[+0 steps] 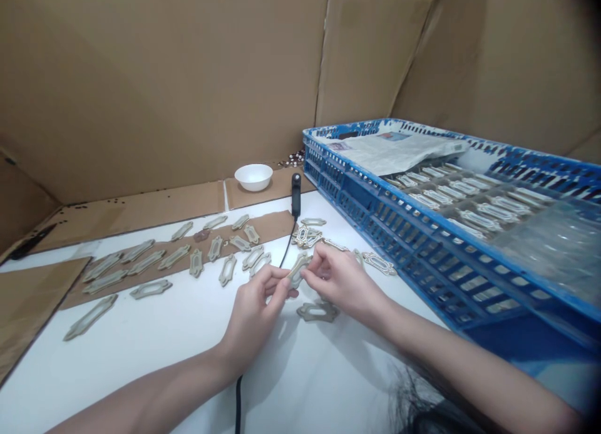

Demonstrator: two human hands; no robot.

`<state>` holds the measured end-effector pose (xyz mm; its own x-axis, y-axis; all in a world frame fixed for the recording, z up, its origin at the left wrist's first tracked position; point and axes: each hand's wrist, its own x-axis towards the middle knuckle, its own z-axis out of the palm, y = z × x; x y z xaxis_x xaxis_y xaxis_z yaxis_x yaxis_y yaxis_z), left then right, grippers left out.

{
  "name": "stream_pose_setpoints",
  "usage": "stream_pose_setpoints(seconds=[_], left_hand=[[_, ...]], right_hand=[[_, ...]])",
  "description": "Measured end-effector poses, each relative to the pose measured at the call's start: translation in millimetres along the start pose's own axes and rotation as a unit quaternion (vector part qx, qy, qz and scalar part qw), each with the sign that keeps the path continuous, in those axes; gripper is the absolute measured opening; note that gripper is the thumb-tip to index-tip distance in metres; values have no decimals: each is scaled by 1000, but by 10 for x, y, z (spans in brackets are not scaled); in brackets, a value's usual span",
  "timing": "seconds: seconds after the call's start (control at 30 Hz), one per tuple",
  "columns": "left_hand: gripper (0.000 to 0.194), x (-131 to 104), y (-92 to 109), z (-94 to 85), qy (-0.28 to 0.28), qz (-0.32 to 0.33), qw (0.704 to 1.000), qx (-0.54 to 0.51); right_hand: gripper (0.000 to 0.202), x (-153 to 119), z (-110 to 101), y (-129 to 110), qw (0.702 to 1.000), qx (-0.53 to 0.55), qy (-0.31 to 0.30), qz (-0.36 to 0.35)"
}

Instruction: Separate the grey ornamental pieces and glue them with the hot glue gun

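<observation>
Between my two hands is a small pale frame-shaped piece [297, 272], tilted up off the white table. My left hand [263, 299] pinches its left side between thumb and fingers. The fingertips of my right hand [334, 276] are pressed together at its upper right edge. Just below my right hand, another grey frame piece [317, 312] lies flat. Beyond my hands is a small cluster of ornate frame pieces [307, 235]; one more [379, 263] rests beside the crate. Several similar pieces [228, 269] are spread out to the left.
A blue crate [375, 215] at the right holds rows of frame pieces, paper and clear plastic. A white bowl [253, 178] sits at the back. A black device [295, 196] has a cable running under my hands. Cardboard walls [164, 89] surround the white table [188, 340].
</observation>
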<state>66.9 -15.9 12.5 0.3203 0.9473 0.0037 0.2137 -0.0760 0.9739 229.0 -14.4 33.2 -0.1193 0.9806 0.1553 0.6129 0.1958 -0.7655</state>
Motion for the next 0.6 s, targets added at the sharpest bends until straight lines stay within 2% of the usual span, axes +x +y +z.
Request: stream_pose_setpoints(seconds=[0.17,0.27,0.37,0.43,0.5,0.6], left_hand=[[16,1,26,-4,3,2,1000,1],[16,18,41,-22,17,-5,1000,-19],[18,38,46,-58,44,-16,998,-42],[20,46,49,-83,59,-22,997,-49],[22,47,54,-101,65,-23,996,-54],[22,38,67,-102,62,-20,996,-67]], right_hand=[[19,-17,41,26,999,-32,15,-21],[21,1,4,-10,999,10,40,-26],[23,30,-66,-41,993,76,88,3],[19,38,-94,-34,991,70,114,6],[14,31,-84,1,992,21,113,-53],[24,9,-11,83,975,-74,57,-202]])
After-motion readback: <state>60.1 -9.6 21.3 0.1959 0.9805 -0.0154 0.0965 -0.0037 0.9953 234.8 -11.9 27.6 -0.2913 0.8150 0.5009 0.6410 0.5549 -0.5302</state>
